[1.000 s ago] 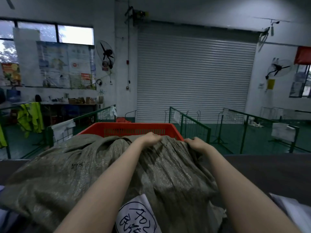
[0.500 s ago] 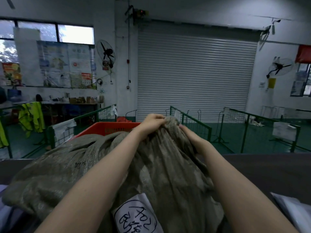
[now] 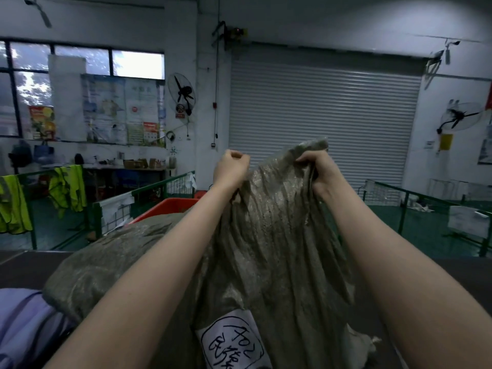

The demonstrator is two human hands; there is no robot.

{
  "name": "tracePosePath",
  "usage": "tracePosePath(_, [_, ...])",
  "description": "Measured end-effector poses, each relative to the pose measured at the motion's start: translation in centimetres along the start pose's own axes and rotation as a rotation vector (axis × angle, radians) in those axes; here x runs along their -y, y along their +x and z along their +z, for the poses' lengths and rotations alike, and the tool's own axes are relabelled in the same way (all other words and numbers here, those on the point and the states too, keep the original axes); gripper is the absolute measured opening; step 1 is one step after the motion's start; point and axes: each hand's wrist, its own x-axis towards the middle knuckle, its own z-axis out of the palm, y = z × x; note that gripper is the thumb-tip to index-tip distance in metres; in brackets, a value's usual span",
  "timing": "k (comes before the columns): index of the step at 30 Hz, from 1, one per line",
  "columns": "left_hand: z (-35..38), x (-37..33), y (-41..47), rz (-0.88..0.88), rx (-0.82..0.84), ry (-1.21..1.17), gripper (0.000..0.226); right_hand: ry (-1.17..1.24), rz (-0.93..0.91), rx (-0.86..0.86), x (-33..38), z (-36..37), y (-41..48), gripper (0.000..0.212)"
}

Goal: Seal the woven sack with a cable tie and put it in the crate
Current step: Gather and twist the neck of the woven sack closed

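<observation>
A grey-green woven sack (image 3: 277,249) fills the middle of the head view, with a white handwritten label (image 3: 231,339) low on its near side. Its mouth is pulled up into a bunched peak. My left hand (image 3: 230,170) grips the left side of that peak. My right hand (image 3: 318,169) grips the right side, just below the topmost fold. Behind the sack, only a corner of the red crate (image 3: 170,207) shows. No cable tie is visible.
The sack rests on a dark table (image 3: 29,265). Pale purple fabric (image 3: 26,326) lies at the lower left. Green wire barriers (image 3: 149,201) stand beyond the crate, a closed roller shutter (image 3: 319,115) behind them. Yellow vests (image 3: 69,190) hang at left.
Both hands have lifted the sack's mouth from flat against the crate rim up into a tall gathered peak, and the crate is now mostly hidden behind the raised sack.
</observation>
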Motion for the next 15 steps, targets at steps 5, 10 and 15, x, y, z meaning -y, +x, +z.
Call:
tracePosePath(5, [0.6, 0.8, -0.5, -0.107, 0.569, -0.026, 0.058, 0.245, -0.121, 0.146, 2.1, 2.1, -2.0, 0.014])
tracePosePath(10, [1.3, -0.3, -1.9, -0.232, 0.680, -0.303, 0.024, 0.246, -0.119, 0.168, 1.5, 2.1, -3.2, 0.014])
tracePosePath(15, [0.7, -1.9, 0.5, -0.125, 0.168, -0.404, 0.030, 0.086, -0.090, 0.094, 2.1, -0.7, -2.1, 0.024])
